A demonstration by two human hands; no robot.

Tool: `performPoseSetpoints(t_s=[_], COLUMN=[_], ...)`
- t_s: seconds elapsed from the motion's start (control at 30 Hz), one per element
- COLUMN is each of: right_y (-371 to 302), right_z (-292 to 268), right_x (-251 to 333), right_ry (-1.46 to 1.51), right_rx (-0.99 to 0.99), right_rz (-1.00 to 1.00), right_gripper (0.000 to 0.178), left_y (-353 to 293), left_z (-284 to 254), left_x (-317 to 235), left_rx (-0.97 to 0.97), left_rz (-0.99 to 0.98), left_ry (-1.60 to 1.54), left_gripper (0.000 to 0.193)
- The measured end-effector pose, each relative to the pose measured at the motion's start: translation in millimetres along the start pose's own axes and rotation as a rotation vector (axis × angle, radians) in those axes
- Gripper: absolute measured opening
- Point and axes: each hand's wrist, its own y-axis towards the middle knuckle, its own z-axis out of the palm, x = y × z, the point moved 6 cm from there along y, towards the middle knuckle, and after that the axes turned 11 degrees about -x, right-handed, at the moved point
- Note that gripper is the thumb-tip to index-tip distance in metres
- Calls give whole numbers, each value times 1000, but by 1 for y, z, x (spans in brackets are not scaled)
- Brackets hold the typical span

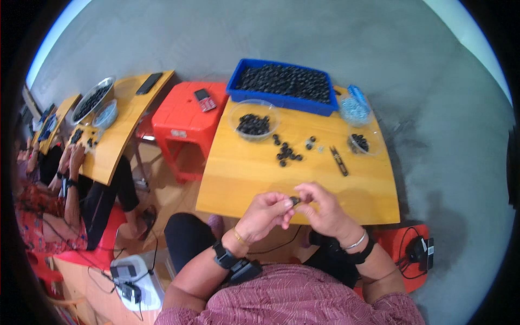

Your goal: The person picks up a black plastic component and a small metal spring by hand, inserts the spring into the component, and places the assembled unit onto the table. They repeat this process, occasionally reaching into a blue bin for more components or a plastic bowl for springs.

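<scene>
Near the table's front edge, my left hand (267, 216) pinches a small round black piece (294, 200) between thumb and fingers. My right hand (325, 211) is close against it, its thumb beside the piece and its index finger raised above, the fingers apart. Farther up the table lies a loose cluster of black round pieces (284, 151). To its right are a few more pieces (310, 143) and tiny clear bits (320, 149). A pair of small black thread snips (339, 162) rests right of these.
A blue tray (281, 102) of black pieces stands at the table's far edge. Around it are a clear bowl (233, 122), a tub of pale blue bits (355, 112) and a small cup (377, 146). Left are a red stool (184, 116) with a phone (205, 100) and a co-worker's table (122, 124).
</scene>
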Motion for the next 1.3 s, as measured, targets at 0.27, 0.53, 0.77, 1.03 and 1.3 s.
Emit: performPoseSetpoints(t_s=[0.27,0.53,0.77,1.03,1.3], right_y=[39,110,191,263,284], right_z=[-84,-135,-95,-68,-41], right_x=[-38,-77,-131,-196,-237], right_ry=[-523,-931,-608,-803,-821], right_rx=[-270,-232,-171,3,267], right_rz=[-134,-232,146,265,327], right_gripper=[16,17,21,41,69], left_y=[4,20,21,24,26], left_z=[-16,-28,-57,-61,-63], left_x=[6,-9,-21,-27,-26], left_rx=[-46,-92,-155,-120,-103], left_rz=[-85,137,261,121,48], left_ry=[71,296,254,-94,-151], left_gripper=[23,22,19,20,22])
